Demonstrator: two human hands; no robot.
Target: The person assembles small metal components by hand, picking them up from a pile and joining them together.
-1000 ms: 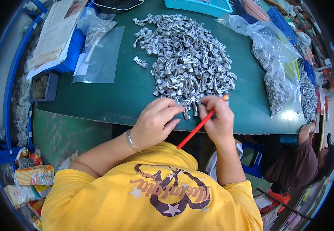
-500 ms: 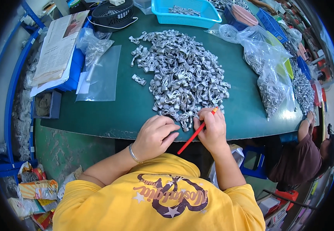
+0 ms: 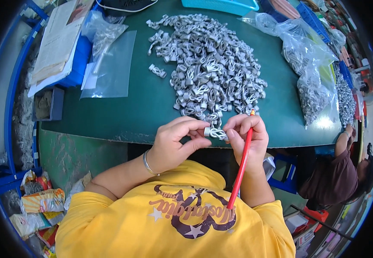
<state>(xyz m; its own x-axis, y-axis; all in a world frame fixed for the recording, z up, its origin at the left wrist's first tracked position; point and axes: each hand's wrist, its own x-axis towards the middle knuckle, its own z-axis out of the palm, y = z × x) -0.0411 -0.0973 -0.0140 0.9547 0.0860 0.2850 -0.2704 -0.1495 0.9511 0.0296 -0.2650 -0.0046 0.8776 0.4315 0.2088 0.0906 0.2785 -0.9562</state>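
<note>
Between my two hands, at the table's near edge, is a small silver metal loop fitting (image 3: 216, 133) with a ribbed end and twisted loops. My left hand (image 3: 175, 139) pinches its ribbed end between thumb and fingertips. At the looped end are the thumb and finger of my right hand (image 3: 251, 139), closed. A slim red pen-like stick (image 3: 242, 167) with a yellow-orange tip is tucked in that right hand, its long end slanting down toward my shirt. Just beyond my fingers lies a big pile of like fittings (image 3: 214, 64). One loose fitting (image 3: 157, 71) lies left of the pile.
On the left of the green table (image 3: 147, 109) lie a clear plastic sheet (image 3: 120, 73) and a blue bin (image 3: 81, 56) under newspapers (image 3: 55, 51). Bags of fittings (image 3: 313, 96) stand at right, a turquoise basket (image 3: 221, 4) at the back. Another person (image 3: 330, 176) sits at far right.
My hands have come together, and a fitting is now held between them. The red stick has swung steeper in my right hand. The view has tilted, so the pile sits higher.
</note>
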